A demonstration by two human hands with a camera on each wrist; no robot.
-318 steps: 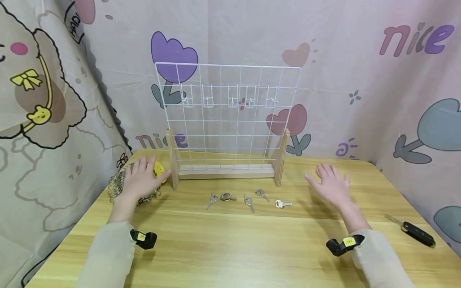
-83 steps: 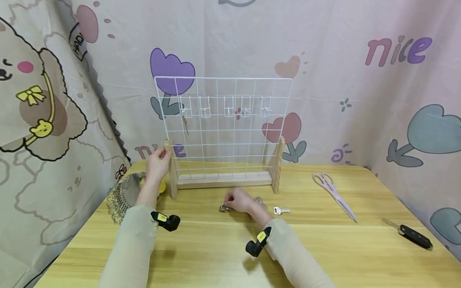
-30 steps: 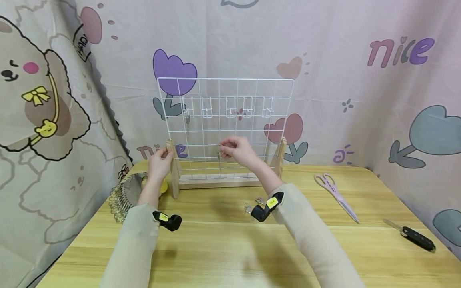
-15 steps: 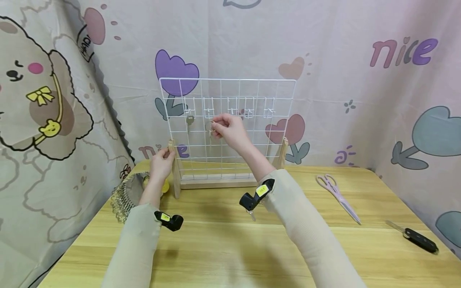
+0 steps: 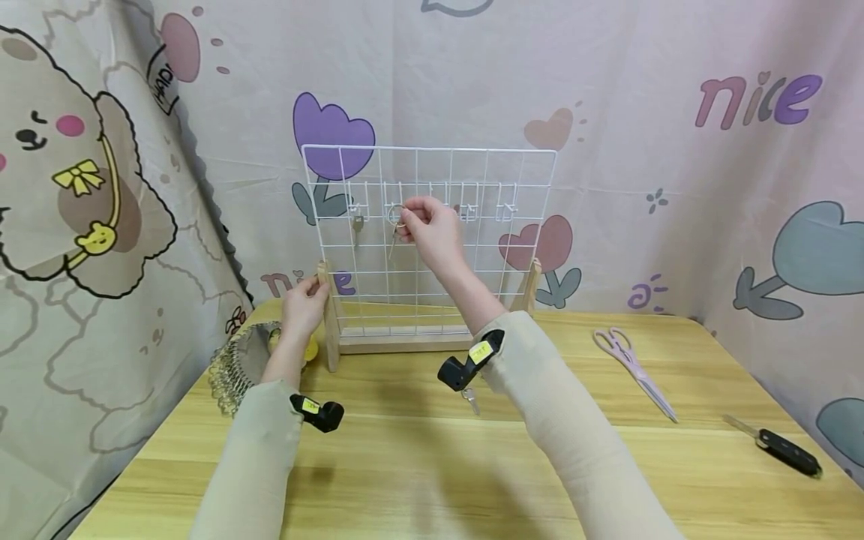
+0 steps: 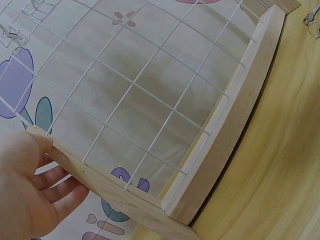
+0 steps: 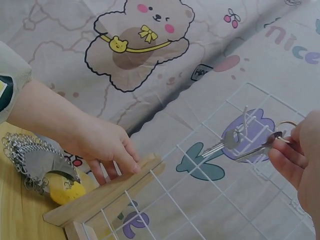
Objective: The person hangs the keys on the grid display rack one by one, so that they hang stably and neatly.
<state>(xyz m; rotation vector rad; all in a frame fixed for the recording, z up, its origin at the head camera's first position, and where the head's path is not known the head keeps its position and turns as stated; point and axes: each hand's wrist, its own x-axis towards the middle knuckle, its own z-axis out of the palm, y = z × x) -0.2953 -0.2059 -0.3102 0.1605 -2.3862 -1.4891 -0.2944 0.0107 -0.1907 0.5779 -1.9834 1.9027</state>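
"How much is done?"

"One key [image 7: 220, 144] is hung on the leftmost hook [image 5: 358, 211] of the rack [image 5: 412, 343]. A second key [image 7: 252, 152] is pinched by its ring [image 7: 287, 123] in the right hand's [image 5: 435, 234] fingers, at the next hook; contact cannot be told. The rack's left post [image 5: 328, 330] is gripped by the left hand's [image 5: 303, 306] fingers."

"And left?"

"A loose key [image 5: 472, 403], at least, on the worktop [image 5: 378, 472]."

"The surroundings?"

"Near the worktop's left edge a chain bag [image 5: 232, 371] is seen; towards its right edge, scissors [image 5: 631, 367] and a black-handled tool [image 5: 786, 451]. Patterned cloth [image 5: 459, 90] is hung behind its back edge."
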